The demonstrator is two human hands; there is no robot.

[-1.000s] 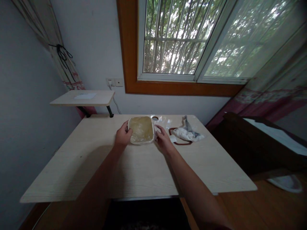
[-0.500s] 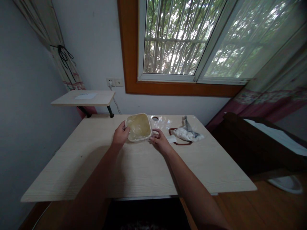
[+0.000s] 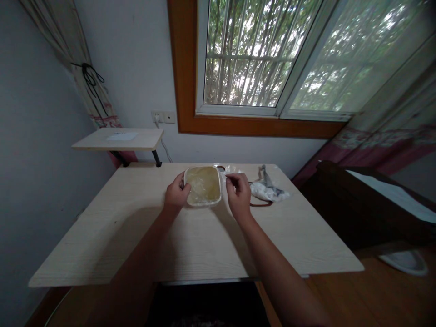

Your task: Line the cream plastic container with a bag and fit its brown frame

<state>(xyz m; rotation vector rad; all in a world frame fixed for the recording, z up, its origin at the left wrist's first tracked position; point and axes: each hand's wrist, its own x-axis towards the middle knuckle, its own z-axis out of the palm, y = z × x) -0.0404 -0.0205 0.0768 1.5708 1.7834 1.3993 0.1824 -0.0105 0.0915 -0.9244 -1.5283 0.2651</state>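
A pale yellowish square container with rounded corners is tilted up above the table, and its open-looking face is turned toward me. Wrinkled, shiny clear plastic film lies across it. My left hand is closed on the container's left edge, with the thumb on the front. Just off the right edge, my right hand has its fingers pinched together, apparently on the film's edge; the fine contact is hard to make out. To its right lie a crumpled clear bag with white and grey contents and a brown loop-shaped handle, partly hidden.
The light wooden table has a small raised shelf at its back left, bearing a white paper. Behind are a wall socket with a cable and a window. Dark furniture stands at the right.
The container has shifted slightly right and toward me. My right hand has left its lower right edge, moving up and right into a pinch. My left hand keeps its hold.
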